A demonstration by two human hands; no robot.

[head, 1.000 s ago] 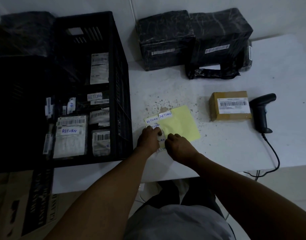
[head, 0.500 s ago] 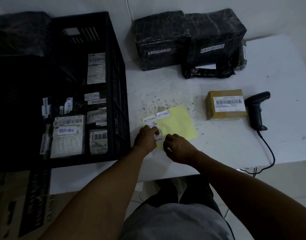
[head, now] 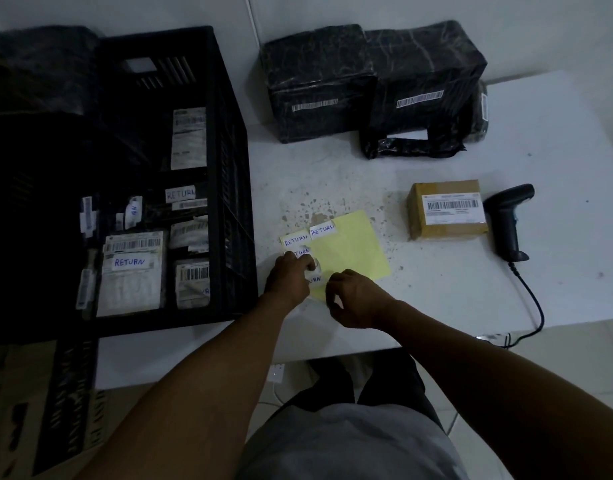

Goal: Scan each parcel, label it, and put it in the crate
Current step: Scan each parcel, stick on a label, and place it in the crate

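The black crate (head: pixel 225 174) stands on the left part of the white bench (head: pixel 558 289) and already holds several parcels; at least two of them show a handwritten "RETURN" label beside the barcode, so I judge that a good part of the work is done. Three parcels wait outside the crate. Two big ones wrapped in black plastic (head: pixel 319 81) (head: pixel 426 77) stand side by side at the far edge of the bench, each with a barcode strip on the front, and a loose piece of black wrap lies in front of the right one. The small brown box (head: pixel 445 209) sits in the middle right, near the scanner, with its printed barcode up and no "RETURN" label that I can see, so it is probably the next to be labelled. The black scanner (head: pixel 506 220) lies just beside the box on its right, and its cable runs over the near edge of the bench. In front of the person lies the yellow label sheet (head: pixel 350 247) with a few "RETURN" labels (head: pixel 323 229) left along its left side. The left hand (head: pixel 289 280) pinches a white label that curls up from the sheet, and the right hand (head: pixel 357 299) rests with curled fingers on the near edge of the sheet; whether it grips the sheet or only presses it, I cannot tell. Nothing blocks the way between sheet, box and crate, only the crate is rather full near the front.
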